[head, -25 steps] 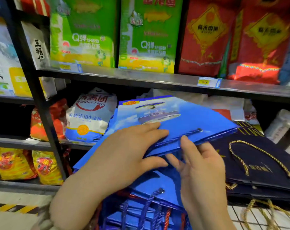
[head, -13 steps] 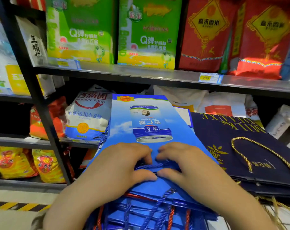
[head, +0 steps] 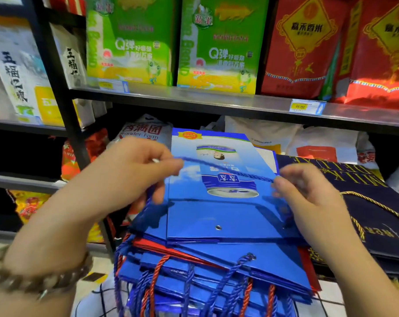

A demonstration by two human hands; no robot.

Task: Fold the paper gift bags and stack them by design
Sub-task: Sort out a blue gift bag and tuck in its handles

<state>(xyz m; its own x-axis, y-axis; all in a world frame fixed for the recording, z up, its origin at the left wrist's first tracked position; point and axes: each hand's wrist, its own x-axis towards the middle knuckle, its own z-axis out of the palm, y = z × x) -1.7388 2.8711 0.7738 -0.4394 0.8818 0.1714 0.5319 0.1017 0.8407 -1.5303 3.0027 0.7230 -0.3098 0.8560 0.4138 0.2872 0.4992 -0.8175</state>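
Note:
A flat blue gift bag [head: 219, 216] with a printed can picture lies on top of a pile of blue bags [head: 216, 271] whose blue and red cord handles hang toward me. My left hand [head: 134, 170] and my right hand [head: 308, 193] each pinch one end of the top bag's blue cord handle [head: 228, 171], which is stretched between them above the bag. To the right lies a stack of dark navy bags [head: 376, 216] with gold cord handles.
A metal shelf [head: 239, 104] above carries green and red rice packs. Behind the piles lie white flour sacks [head: 319, 143]. A black shelf upright [head: 63, 124] stands at the left. A white wire basket edge [head: 331, 303] shows below the piles.
Both hands have lifted off the blue bag, where they were pressing its near edge, and moved apart, pulling the blue cord handle taut above it.

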